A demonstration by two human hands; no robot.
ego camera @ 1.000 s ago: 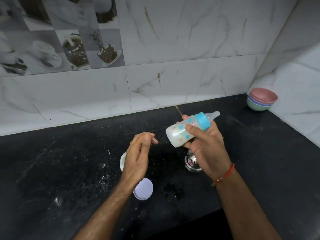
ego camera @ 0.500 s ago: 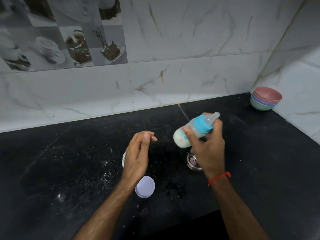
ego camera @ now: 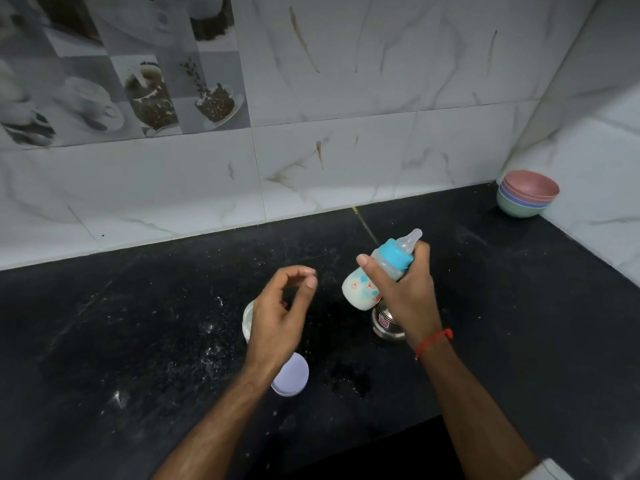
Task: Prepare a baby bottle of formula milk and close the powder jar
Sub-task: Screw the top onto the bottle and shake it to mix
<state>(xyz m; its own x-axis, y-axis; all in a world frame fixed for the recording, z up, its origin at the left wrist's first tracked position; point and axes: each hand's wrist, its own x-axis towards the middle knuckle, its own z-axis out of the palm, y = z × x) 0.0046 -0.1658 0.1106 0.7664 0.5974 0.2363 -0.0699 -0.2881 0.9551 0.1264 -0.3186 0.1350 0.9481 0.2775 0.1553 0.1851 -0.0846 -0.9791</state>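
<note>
Across the lower frame, black speckled countertop (ego camera: pixel 138 323), dusted with white powder patches near the middle; behind it marble-look wall tiles (ego camera: pixel 346 98), upper left tiles printed with grey coffee cups and beans, no readable words; far right corner, stack of bowls (ego camera: pixel 526 195), pink on top, then purple, blue, green, well apart from the hands; right hand (ego camera: pixel 405 292) raised above the counter, fingers wrapped tight round the baby bottle (ego camera: pixel 374 275), red thread on the wrist; bottle tilted, teat up-right, blue collar, clear teat, white milk in the lower body, orange and blue printed shapes on the side, print too blurred to read; left hand (ego camera: pixel 280 313) beside it, apart from the bottle, fingers loosely curled, thumb and fingertips close but holding nothing; under the left hand, white powder jar (ego camera: pixel 248 322), mostly hidden, lid off; just below the left wrist, round white lid (ego camera: pixel 292 377) lying flat on the counter, separate from the jar; under the right hand, small steel cup (ego camera: pixel 386 323) with a small red-and-white sticker, writing too small to read.
</note>
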